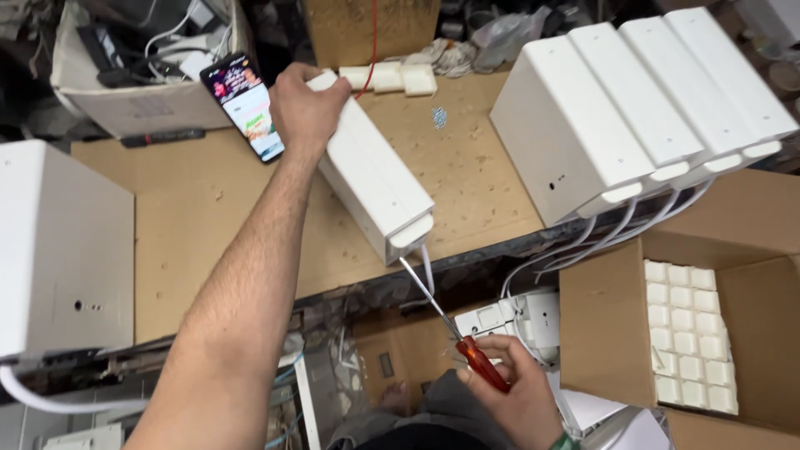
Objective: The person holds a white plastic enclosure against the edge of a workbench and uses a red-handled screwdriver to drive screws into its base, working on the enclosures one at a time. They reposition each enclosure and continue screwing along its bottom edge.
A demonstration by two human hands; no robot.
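My left hand (307, 107) grips the far end of a long white plastic casing (371, 171) that lies slanted on the wooden workbench (192, 208). The casing's near end hangs at the bench's front edge. My right hand (508, 387) holds a red-handled screwdriver (479, 360) below the bench. Its metal shaft points up, and the tip meets the underside of the casing's near end. A white cable runs down from that end.
Several identical white casings (642, 108) stand in a row at the right, cables hanging. A lit phone (244, 104) lies beside my left hand. An open cardboard box (754, 333) holds small white blocks. A white box (58, 250) sits at the left.
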